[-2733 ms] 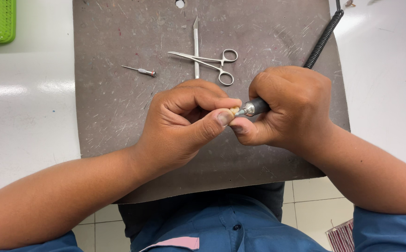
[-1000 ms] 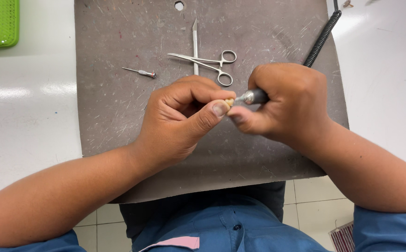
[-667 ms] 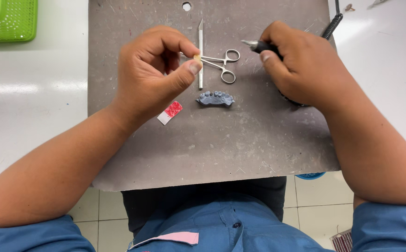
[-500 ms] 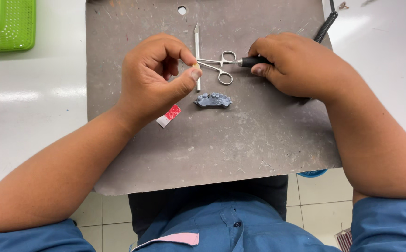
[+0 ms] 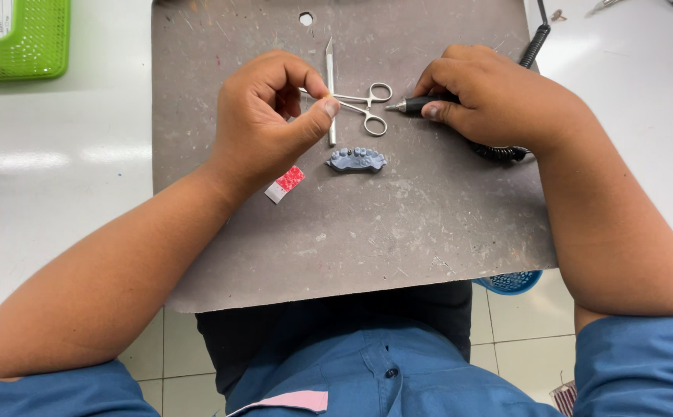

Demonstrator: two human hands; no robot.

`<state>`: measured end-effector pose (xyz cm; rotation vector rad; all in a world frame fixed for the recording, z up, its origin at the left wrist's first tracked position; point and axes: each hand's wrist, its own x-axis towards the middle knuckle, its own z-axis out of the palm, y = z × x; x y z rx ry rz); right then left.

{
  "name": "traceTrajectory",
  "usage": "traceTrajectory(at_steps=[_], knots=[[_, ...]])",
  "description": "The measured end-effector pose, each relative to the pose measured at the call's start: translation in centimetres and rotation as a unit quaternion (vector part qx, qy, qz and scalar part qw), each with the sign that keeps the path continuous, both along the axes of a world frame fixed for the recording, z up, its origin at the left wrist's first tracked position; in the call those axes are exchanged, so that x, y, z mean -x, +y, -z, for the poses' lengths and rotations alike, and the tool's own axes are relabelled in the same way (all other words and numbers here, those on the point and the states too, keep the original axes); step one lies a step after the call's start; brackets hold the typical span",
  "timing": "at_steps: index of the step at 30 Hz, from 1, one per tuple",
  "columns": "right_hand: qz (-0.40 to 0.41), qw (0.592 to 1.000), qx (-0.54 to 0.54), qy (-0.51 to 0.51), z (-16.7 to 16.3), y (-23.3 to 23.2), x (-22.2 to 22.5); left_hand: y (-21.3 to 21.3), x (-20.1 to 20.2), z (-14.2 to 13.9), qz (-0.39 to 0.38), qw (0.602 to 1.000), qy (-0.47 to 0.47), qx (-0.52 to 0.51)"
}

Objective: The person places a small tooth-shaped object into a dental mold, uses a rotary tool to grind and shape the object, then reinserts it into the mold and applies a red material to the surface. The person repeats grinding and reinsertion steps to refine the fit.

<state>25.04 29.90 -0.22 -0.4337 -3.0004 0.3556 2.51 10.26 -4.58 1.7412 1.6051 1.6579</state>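
Note:
My left hand (image 5: 267, 116) hovers over the grey work mat (image 5: 352, 224), thumb and forefinger pinched on a tiny pale piece that is mostly hidden. My right hand (image 5: 499, 100) grips a black rotary handpiece (image 5: 418, 103) lying low on the mat, its metal tip pointing left toward the metal forceps (image 5: 367, 110). A slim metal blade tool (image 5: 329, 85) lies upright beside my left thumb. Just below the forceps, between my hands, sits a grey dental model (image 5: 357, 160). By my left wrist lies a small red and white strip (image 5: 285, 184).
The handpiece's black coiled cable (image 5: 533, 46) runs off to the upper right. A green mesh basket (image 5: 16, 38) stands at the far left on the white table (image 5: 58, 154). A blue basket (image 5: 510, 282) shows below the mat's front edge.
My hands were together with the handpiece tip at the small piece; they have moved apart. The right hand brought the handpiece down to the mat, uncovering the dental model and the strip.

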Motion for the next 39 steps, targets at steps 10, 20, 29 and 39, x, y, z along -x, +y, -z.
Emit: traceTrajectory(at_steps=[10, 20, 29, 39], knots=[[-0.215, 0.924, 0.241, 0.205, -8.7, -12.6, -5.4, 0.0, -0.8, 0.3, -0.006, 1.000, 0.007, 0.022], [-0.339, 0.877, 0.304, 0.152, -10.4, -15.8, -3.9, 0.0, -0.6, 0.7, 0.008, 0.997, -0.051, 0.060], [-0.338, 0.881, 0.298, 0.144, -10.2, -17.0, -4.3, -0.1, -0.9, 0.4, 0.011, 0.999, -0.023, 0.040], [-0.338, 0.890, 0.266, 0.151, -11.8, -15.9, -4.1, -0.3, -1.2, 0.3, 0.016, 0.999, -0.038, 0.024]])
